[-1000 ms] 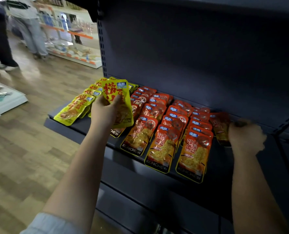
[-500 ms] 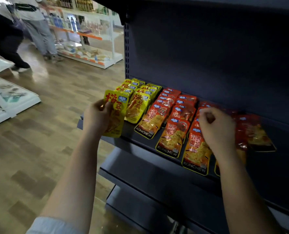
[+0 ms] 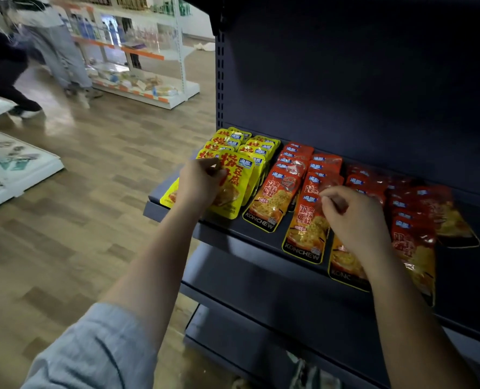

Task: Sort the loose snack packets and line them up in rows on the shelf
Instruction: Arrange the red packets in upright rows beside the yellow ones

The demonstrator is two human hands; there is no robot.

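The left hand (image 3: 198,182) grips a yellow packet (image 3: 234,186) at the front of the yellow rows (image 3: 247,144), which lie at the left end of the dark shelf (image 3: 264,237). The right hand (image 3: 354,217) hovers over the red packets (image 3: 306,217), its fingers curled; whether they pinch a packet I cannot tell. The red rows fill the shelf's middle, and further red packets (image 3: 418,220) lie less tidily at the right. A pale sleeve (image 3: 93,349) covers the left upper arm.
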